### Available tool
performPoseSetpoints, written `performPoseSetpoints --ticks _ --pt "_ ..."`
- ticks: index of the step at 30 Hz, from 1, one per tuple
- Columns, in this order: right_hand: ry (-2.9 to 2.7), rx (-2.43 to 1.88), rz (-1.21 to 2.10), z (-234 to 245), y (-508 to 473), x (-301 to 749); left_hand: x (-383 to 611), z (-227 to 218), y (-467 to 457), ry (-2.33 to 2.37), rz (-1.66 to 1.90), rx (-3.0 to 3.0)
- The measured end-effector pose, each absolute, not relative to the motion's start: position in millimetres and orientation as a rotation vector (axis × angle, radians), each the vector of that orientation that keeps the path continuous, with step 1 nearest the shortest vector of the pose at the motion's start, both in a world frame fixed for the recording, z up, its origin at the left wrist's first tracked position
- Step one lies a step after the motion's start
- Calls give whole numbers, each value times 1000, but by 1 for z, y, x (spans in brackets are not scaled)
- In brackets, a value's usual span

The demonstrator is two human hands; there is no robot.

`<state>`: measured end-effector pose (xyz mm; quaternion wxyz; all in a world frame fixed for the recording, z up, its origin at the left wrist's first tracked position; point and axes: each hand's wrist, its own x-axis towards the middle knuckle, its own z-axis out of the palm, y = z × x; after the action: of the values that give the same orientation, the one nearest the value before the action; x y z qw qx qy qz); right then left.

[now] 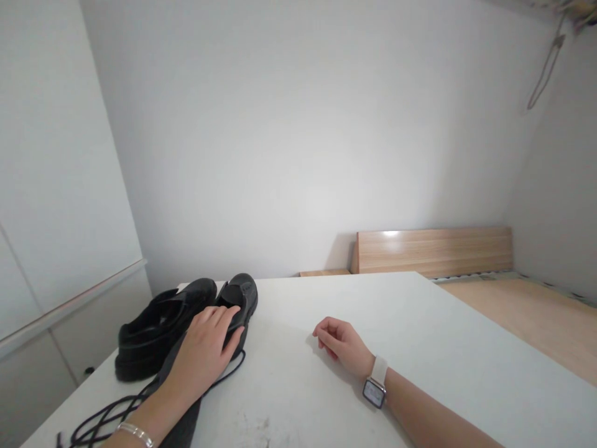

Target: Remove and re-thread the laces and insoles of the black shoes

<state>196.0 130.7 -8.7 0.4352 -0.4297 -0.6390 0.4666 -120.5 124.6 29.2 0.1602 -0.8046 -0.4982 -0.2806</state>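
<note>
on the left side of the table (289, 311), the outer shoe (144, 336) stands along the edge; its sole hides this edge, so i cannot tell how well it is supported. if my left hand (209, 342) pushes to that side, i think this shoe could fall. the inner shoe (248, 295) is under my left hand, nearer to the table's middle. my fingers lie bent over its opening, the thumb apart from them; i cannot tell if they really grip it. if they only rest there, a pull could make the shoe slip or turn. the laces (93, 426) lie loose at the near left of the table, and my bracelet (135, 434) could catch in a loop.

around me, the wall (298, 137) rises behind the table and, i judge, limits the far reach. the bed (513, 311) is beyond the table's right edge, not in my way. my right hand (345, 345) is at the table's middle, narrow, with fingers loosely curled, and i see nothing in it. my watch (374, 391) is on that wrist.
</note>
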Motion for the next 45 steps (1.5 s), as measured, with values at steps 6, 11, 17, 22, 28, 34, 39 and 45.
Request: performPoseSetpoints --ticks 6,11,17,22,28,34,39,45 --pt "-1668 -1143 1123 -2 123 191 -123 26 125 -1364 -823 -2307" --pt "-1681 -1163 1127 1 120 189 -123 27 124 -1358 -836 -2308" --pt "-1622 -1146 1212 2 121 191 -145 22 134 -1407 -998 -2278" --pt "-1527 -1117 1292 3 126 194 -148 24 134 -1358 -1108 -2342" --pt "-1366 -1085 1398 10 125 198 -122 51 108 -1083 -1207 -2340" --pt "-1301 -1018 1494 25 106 184 -83 68 70 -739 -1190 -2372" --pt "-1434 -867 1358 31 78 166 -49 53 50 -501 -1193 -2397" --pt "-1775 -845 1117 35 57 163 -30 29 36 -526 -1176 -2396"
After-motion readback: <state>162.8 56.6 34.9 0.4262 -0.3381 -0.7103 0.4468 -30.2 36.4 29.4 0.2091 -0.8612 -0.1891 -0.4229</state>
